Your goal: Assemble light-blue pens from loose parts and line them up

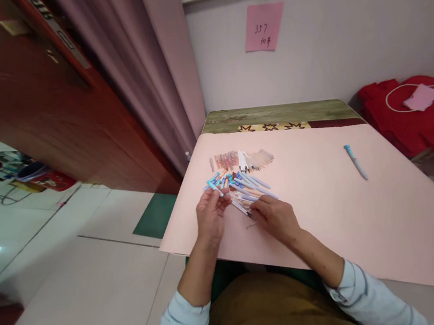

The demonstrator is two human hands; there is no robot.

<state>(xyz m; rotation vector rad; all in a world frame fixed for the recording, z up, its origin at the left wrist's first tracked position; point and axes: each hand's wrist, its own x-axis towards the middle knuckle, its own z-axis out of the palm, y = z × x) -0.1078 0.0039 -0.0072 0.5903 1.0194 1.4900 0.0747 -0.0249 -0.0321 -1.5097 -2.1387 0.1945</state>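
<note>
A heap of several blue and white pens (240, 186) lies on the pink sheet (329, 211) that covers the table. My left hand (211, 218) rests at the heap's left end, fingers curled around the blue pen caps. My right hand (275, 218) sits at the heap's near right, fingers pinched on the tips of some pens. Just behind the heap lies a row of small brown and white pieces (241, 160), too small to name. A single blue and white pen (356, 162) lies apart to the right.
The table's wooden far edge (275, 114) meets the wall, which carries a pink note (263, 27). A red bag (412, 113) sits at the right. A curtain (140, 76) and a dark red door (31, 102) stand at the left, above a pale tiled floor.
</note>
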